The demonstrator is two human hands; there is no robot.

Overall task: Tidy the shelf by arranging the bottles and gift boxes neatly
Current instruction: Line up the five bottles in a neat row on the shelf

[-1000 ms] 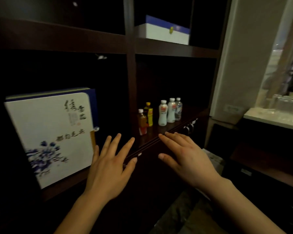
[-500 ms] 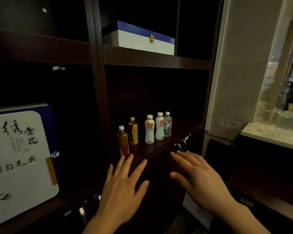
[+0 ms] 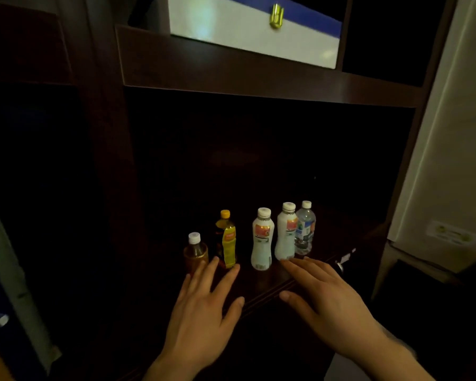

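Observation:
Several bottles stand upright on a dark wooden shelf [image 3: 283, 284]: a brown tea bottle [image 3: 195, 253] with a white cap, a yellow-labelled bottle [image 3: 227, 243], two white bottles [image 3: 262, 240] [image 3: 286, 235] and a clear water bottle [image 3: 305, 229]. My left hand [image 3: 204, 312] is open, its fingertips just in front of the brown and yellow bottles. My right hand [image 3: 324, 298] is open too, fingertips near the base of the right white bottle. A white and blue gift box [image 3: 248, 31] with a gold clasp lies on the shelf above.
A dark upright post [image 3: 105, 160] divides the shelving on the left. The edge of another white and blue gift box [image 3: 17, 295] shows at the far left. A pale wall panel [image 3: 451, 160] stands to the right. Metal drawer handles [image 3: 344, 259] sit under the shelf edge.
The view has shifted right and closer to the bottles. Both hands have moved forward to the shelf, staying open. The large left gift box has slid almost out of view.

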